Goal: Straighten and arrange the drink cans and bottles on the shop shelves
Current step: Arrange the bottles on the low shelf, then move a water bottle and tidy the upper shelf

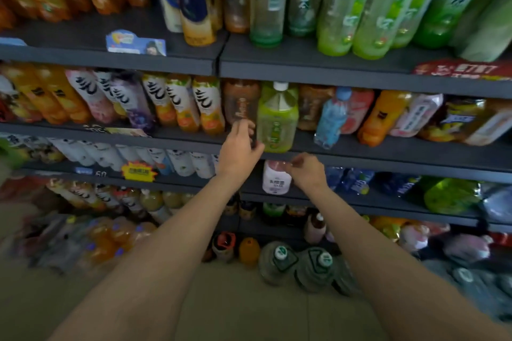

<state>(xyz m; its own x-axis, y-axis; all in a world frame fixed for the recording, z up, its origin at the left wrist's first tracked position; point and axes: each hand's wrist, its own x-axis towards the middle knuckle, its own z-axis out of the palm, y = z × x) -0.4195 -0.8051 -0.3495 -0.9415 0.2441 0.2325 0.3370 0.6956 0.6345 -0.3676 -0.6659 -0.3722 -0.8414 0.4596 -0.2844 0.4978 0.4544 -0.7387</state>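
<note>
The right hand (306,171), fingers loosely curled and gripping nothing, hovers before the front edge of the dark shelf (388,159), above a pink-and-white bottle (276,178). Just beyond, the left hand (239,147) curls round the base of a brown tea bottle (240,102), touching the green tea bottle (278,119) standing beside it.

Both bare arms extend forward; the left hand (240,145) reaches higher, fingers loosely curled, the right hand (307,171) lower, fingers bent.
</note>
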